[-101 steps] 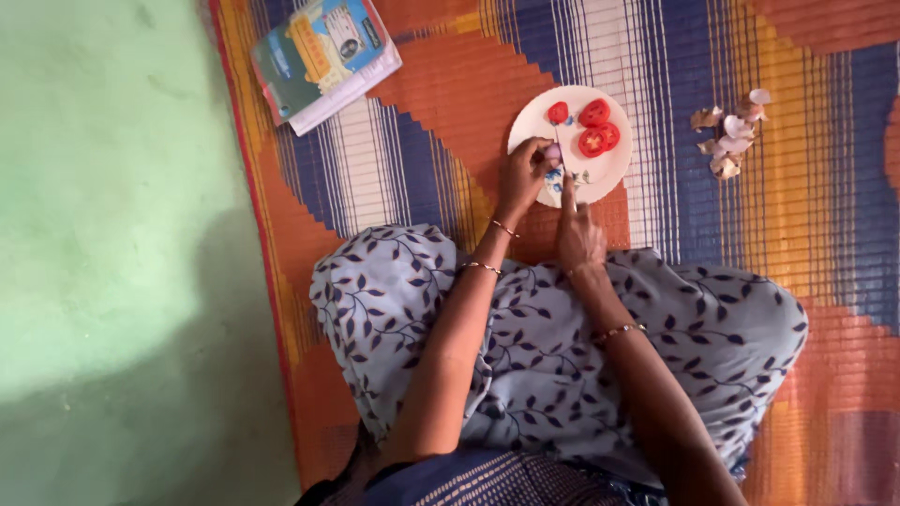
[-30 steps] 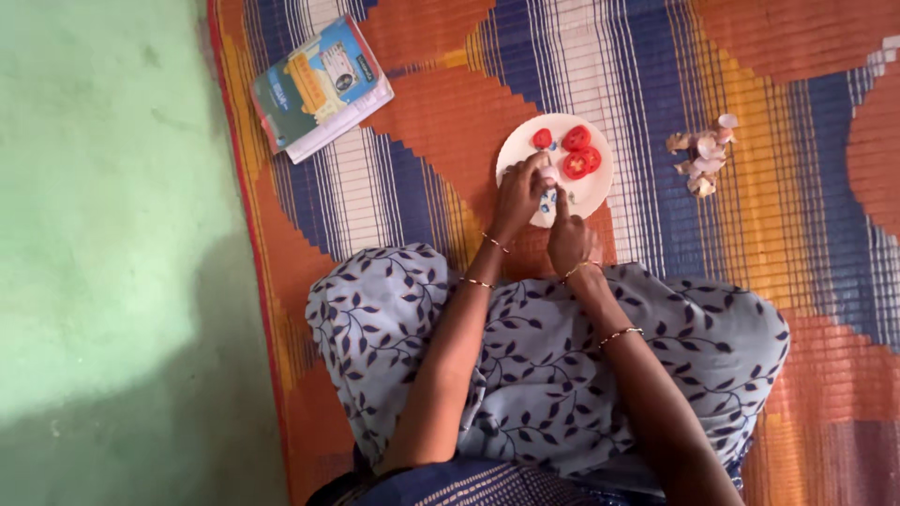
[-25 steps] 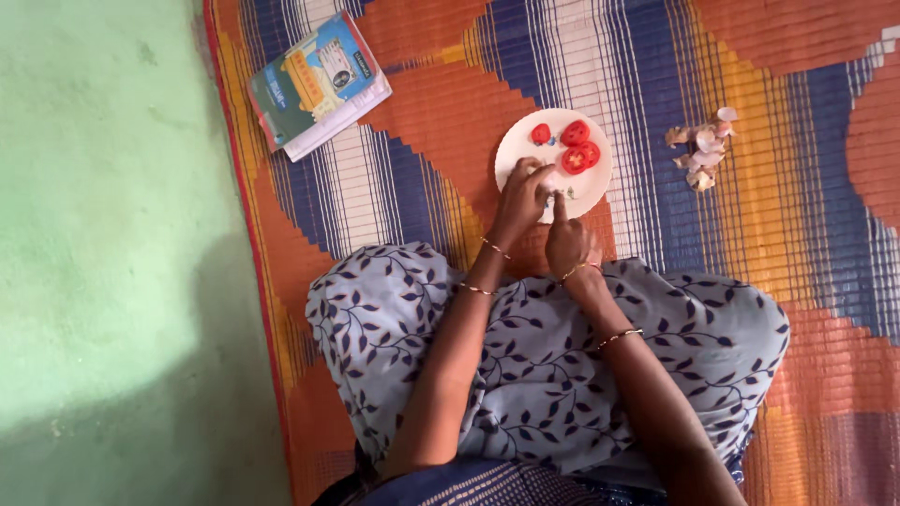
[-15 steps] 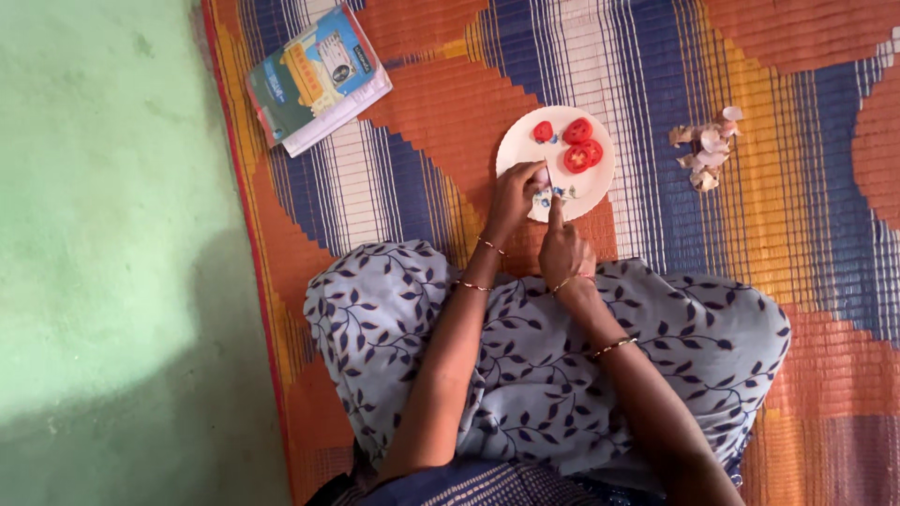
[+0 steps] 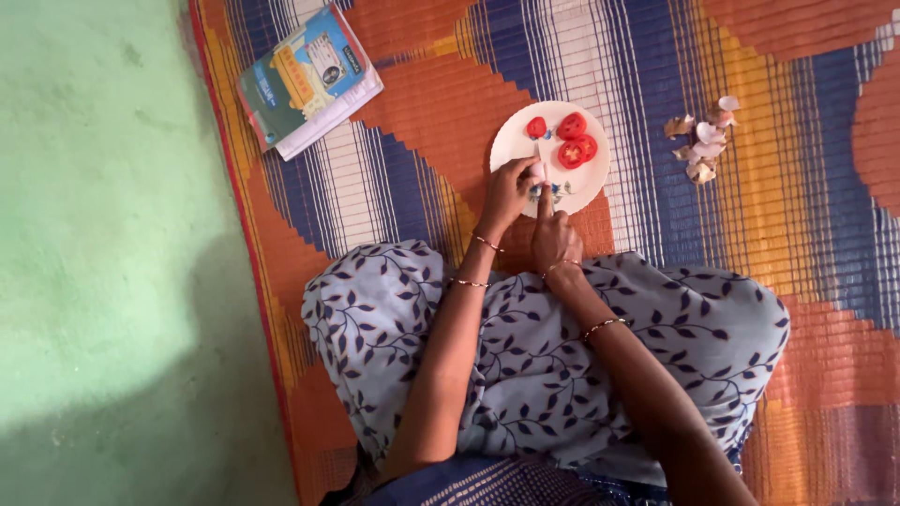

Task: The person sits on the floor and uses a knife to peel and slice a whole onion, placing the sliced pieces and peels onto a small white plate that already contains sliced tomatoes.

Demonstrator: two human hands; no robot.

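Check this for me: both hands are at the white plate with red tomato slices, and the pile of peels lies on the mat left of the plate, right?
Not quite. In the head view the peels lie right of the plate, not left. The rest holds.

A smooth, glossy white plate sits on a coarse woven striped mat; beside it, a matt green floor and a glossy paper booklet.

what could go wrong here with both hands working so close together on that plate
The left hand pinches a small pale piece right beside the right hand, whose forefinger presses down; a slip could nick a fingertip. The white plate lies on a woven mat, so it might slide and scatter the tomato slices.
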